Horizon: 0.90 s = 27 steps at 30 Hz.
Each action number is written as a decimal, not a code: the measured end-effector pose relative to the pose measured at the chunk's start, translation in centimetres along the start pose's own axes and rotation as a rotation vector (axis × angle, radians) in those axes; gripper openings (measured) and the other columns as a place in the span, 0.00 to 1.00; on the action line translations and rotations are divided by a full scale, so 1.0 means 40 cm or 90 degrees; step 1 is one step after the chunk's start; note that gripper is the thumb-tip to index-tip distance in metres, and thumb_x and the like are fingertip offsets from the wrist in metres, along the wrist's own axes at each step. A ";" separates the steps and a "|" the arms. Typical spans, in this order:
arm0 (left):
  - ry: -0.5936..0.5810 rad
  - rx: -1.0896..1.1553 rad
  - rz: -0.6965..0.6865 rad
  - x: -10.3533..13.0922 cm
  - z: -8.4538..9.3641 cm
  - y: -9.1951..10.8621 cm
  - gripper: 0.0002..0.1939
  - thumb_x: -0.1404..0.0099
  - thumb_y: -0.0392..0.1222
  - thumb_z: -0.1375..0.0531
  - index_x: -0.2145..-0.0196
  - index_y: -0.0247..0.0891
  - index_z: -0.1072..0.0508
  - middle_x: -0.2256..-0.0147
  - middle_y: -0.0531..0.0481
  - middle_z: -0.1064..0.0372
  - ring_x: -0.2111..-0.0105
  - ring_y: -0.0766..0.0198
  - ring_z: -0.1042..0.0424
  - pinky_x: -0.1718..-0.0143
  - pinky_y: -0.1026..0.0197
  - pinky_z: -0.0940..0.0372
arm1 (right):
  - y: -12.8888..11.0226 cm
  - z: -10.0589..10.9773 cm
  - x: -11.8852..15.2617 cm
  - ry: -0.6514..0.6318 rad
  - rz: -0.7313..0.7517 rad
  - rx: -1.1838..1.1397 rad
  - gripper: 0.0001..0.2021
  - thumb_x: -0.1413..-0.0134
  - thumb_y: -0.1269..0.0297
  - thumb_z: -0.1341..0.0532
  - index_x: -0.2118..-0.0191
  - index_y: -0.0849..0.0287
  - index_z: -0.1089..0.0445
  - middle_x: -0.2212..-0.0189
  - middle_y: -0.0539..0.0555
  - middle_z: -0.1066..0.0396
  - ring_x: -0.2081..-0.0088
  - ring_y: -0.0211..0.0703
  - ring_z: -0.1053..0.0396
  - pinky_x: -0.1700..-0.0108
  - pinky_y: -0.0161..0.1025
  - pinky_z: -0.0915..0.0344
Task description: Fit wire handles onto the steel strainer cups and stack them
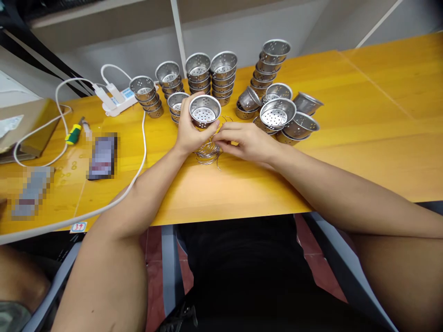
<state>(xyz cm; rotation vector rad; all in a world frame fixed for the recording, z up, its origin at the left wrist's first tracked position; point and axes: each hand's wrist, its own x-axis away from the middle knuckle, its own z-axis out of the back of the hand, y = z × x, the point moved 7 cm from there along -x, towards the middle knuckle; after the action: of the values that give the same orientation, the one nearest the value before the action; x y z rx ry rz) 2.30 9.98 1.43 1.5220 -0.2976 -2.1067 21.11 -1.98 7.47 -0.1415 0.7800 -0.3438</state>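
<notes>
My left hand [190,131] is closed around a perforated metal cup [205,110], its open mouth tilted toward me. Just right of and below that cup, my right hand [247,140] is closed, thumb and fingers pinched at a thin metal wire. A loose pile of curved metal wires [206,156] lies on the table under both hands. Part of the pile is hidden by my left hand, and the exact grip of my right fingertips is hard to see. Behind my left hand stands a short stack of similar cups [177,103], partly covered.
Several cup stacks [224,74] line the back of the yellow table [374,120]. A tall stack [272,60] leans behind a jumbled cup group [278,113]. On the left are a power strip [119,101], white cable [143,152], screwdriver [74,133] and two blurred phones [103,157].
</notes>
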 end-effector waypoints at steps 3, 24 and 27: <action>0.009 0.000 0.010 0.003 0.000 -0.011 0.48 0.32 0.75 0.27 0.28 0.52 0.39 0.36 0.44 0.31 0.33 0.47 0.24 0.24 0.41 0.30 | -0.002 0.013 -0.003 0.040 0.007 -0.010 0.08 0.20 0.68 0.38 0.46 0.57 0.19 0.60 0.53 0.20 0.61 0.42 0.24 0.58 0.37 0.30; -0.123 0.036 -0.008 0.004 -0.072 0.083 0.58 0.40 0.82 0.25 0.27 0.51 0.44 0.36 0.42 0.29 0.35 0.46 0.19 0.29 0.39 0.23 | 0.137 0.042 0.017 0.180 -0.339 -0.044 0.23 0.20 0.37 0.37 0.46 0.52 0.19 0.67 0.55 0.30 0.64 0.50 0.31 0.53 0.50 0.26; -0.132 0.034 0.004 0.008 -0.077 0.086 0.59 0.40 0.81 0.25 0.27 0.52 0.45 0.36 0.43 0.30 0.36 0.46 0.19 0.29 0.40 0.24 | 0.142 0.038 0.016 0.195 -0.346 -0.039 0.23 0.20 0.37 0.37 0.47 0.53 0.18 0.68 0.55 0.29 0.65 0.50 0.31 0.53 0.52 0.25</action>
<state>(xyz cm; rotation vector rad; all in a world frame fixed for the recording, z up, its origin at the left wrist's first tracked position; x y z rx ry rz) 6.06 7.28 1.70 1.3311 -0.4350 -2.2713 24.04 3.11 6.71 -0.3670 1.0522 -0.8715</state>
